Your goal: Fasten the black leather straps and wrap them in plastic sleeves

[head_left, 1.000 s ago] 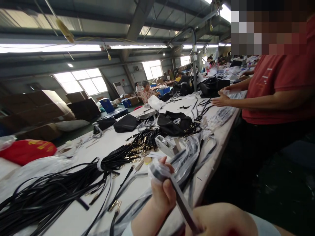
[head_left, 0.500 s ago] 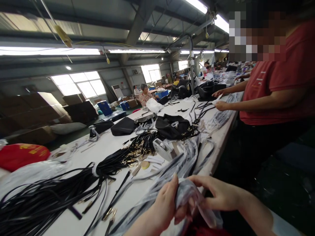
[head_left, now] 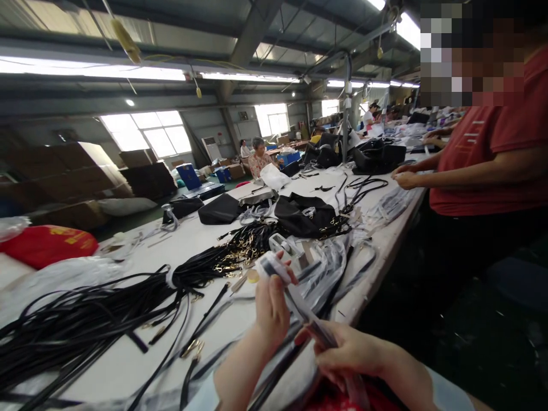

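My left hand [head_left: 270, 305] is raised over the table edge, closed around a coiled strap in clear plastic sleeving [head_left: 270, 267]. From the coil, a flat length of the sleeving runs down to my right hand [head_left: 357, 349]. That hand pinches this length between thumb and fingers, and its loose end hangs below. More plastic-sleeved straps [head_left: 327, 265] lie on the table just beyond my hands. To the left spreads a large bundle of thin black straps [head_left: 107, 314], tied with a white band [head_left: 170, 278]. Gold clasps [head_left: 240, 251] gather at the bundle's far end.
A tape dispenser [head_left: 285, 245], a yellow tape roll [head_left: 252, 276] and black bags [head_left: 303, 216] lie on the white table [head_left: 171, 251]. A co-worker in a red shirt [head_left: 479, 154] stands at the right edge. A red bag [head_left: 51, 245] lies at far left.
My left hand has risen away from the right one with the strap, now wound in a tight coil. A sleeved length is stretched between the hands. The co-worker's hands have drawn closer together.
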`<state>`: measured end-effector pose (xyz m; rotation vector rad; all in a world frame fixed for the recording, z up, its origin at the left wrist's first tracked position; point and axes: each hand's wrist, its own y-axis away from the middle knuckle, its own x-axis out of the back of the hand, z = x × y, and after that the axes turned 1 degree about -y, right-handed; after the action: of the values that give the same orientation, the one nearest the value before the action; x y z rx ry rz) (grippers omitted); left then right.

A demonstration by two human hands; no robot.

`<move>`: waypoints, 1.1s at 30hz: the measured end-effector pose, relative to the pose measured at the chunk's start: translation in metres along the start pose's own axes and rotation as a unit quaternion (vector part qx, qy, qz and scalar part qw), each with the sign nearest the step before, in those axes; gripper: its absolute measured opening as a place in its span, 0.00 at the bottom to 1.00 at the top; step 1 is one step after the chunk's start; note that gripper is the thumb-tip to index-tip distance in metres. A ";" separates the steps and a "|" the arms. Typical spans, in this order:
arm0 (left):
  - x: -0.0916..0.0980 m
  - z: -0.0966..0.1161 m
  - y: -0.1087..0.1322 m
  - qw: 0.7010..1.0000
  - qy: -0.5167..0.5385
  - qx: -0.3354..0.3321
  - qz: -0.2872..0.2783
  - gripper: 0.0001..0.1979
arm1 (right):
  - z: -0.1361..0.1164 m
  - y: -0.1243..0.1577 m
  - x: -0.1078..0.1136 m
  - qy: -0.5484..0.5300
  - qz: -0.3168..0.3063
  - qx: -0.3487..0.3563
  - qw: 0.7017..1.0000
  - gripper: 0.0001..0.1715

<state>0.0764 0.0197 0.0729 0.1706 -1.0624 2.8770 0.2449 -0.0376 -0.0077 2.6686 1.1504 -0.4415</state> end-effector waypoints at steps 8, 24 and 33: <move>0.016 -0.052 0.029 0.877 -0.361 -0.148 -0.281 0.33 | -0.043 0.044 0.026 -0.097 -0.006 0.017 0.995 0.19; 0.027 -0.047 0.018 0.816 -0.419 0.006 -0.399 0.24 | -0.065 0.049 0.057 0.532 0.113 -0.103 0.833 0.24; 0.027 -0.050 0.031 0.865 -0.323 0.020 -0.383 0.22 | -0.078 0.052 0.058 0.423 0.090 -0.140 0.891 0.22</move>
<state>0.0421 0.0293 0.0183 1.2984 -0.7249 2.1101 0.3355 -0.0104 0.0484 2.6823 0.9941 0.9423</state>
